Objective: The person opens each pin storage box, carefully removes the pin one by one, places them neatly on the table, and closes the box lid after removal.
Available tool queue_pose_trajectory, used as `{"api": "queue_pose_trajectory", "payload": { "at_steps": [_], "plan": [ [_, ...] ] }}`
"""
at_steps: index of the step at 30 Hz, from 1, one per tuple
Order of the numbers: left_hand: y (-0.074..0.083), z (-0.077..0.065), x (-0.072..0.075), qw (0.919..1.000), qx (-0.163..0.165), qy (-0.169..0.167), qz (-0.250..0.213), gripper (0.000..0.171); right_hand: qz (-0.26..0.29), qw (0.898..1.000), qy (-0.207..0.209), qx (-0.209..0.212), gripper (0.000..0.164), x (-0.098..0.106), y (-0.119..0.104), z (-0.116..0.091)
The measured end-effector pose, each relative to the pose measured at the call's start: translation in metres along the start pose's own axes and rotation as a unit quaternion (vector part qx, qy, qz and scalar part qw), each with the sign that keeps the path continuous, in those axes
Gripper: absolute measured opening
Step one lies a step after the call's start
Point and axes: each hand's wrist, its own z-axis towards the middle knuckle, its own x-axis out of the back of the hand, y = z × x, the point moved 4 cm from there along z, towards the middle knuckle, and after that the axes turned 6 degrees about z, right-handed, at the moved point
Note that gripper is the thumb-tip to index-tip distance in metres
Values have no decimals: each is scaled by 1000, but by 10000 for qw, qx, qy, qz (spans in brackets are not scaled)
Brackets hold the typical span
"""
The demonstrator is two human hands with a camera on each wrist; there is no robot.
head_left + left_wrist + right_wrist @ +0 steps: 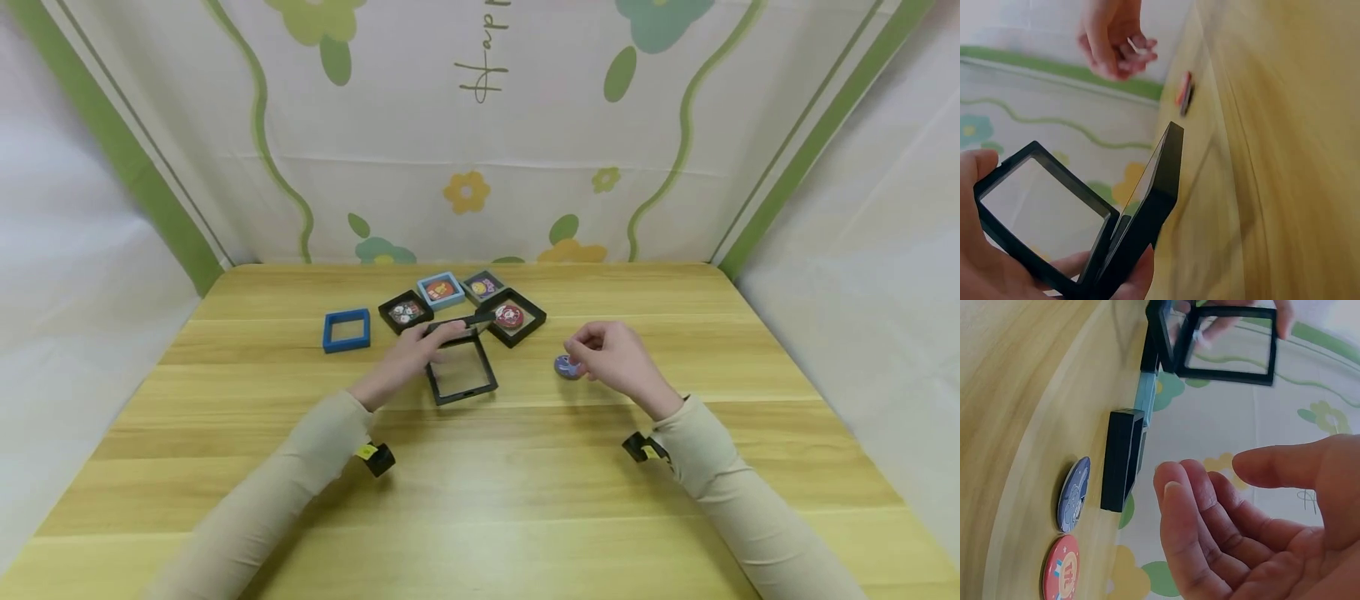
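Observation:
My left hand [408, 362] grips a black hinged display frame [467, 394] with clear panes, lifted above the table. In the left wrist view, the two halves of the frame [1166, 178] stand apart in a V, the thumb at one edge and fingers beneath. To the right, my right hand [618, 358] hovers over a blue-purple round badge [564, 367]. Its fingers [1179, 544] are loosely bent, thumb apart, with nothing between them. A red round badge [1062, 569] lies beside the blue-purple badge [1074, 495] in the right wrist view; the head view does not show it.
Behind my left hand lie a black frame [386, 310], a light blue frame [450, 304] and a grey frame [471, 295], each holding a round badge. Another black frame [534, 325] has a red badge [509, 316]. A blue frame [327, 336] lies left. A patterned curtain [465, 125] hangs behind the table.

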Motion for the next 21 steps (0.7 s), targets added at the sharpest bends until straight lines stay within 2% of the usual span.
{"api": "queue_pose_trajectory", "payload": {
  "at_steps": [6,13,18,21],
  "plan": [
    [-19,-6,30,9990,309,-12,319,104,5,10000,-20,-19,28,1,1,-2],
    [-36,-10,52,9986,374,-82,368,101,17,10000,-58,-50,28,1,2,0],
    [-40,-11,65,9988,353,-203,285,92,11,9999,-106,-48,28,0,0,1],
    [-39,-14,72,9981,461,-252,327,93,-12,9999,-111,-48,28,1,-2,1]
  ]
}}
